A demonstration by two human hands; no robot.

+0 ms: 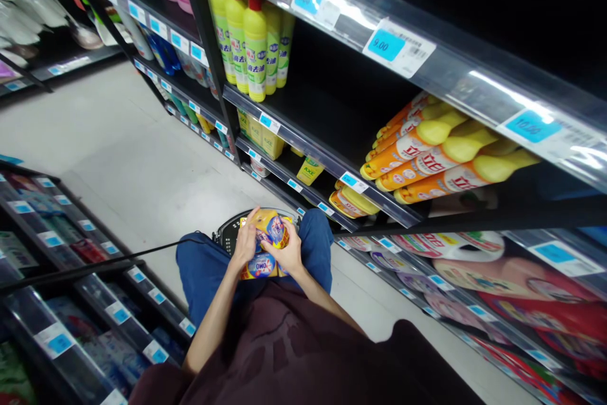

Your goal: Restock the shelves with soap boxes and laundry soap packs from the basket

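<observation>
Both hands are low in the head view, between my knees, at several yellow-and-blue OMO packs. My right hand (287, 249) is closed round the right side of an upper OMO pack (275, 227). Along the left side of the same packs lies my left hand (245, 242), its fingers bent against the yellow wrapping. A lower OMO pack (260, 266) shows beneath the hands, near my lap. Behind the packs is the rim of a round black perforated object (229, 232); most of it is hidden by my legs and the packs.
Shelves rise close on my right, with yellow red-capped bottles (256, 45), orange bottles (441, 162) and green AXE packs (310, 170). A lower shelf unit (52, 239) stands on the left. A thin black cable (142, 252) crosses to my left knee. Pale floor (156, 165) lies ahead.
</observation>
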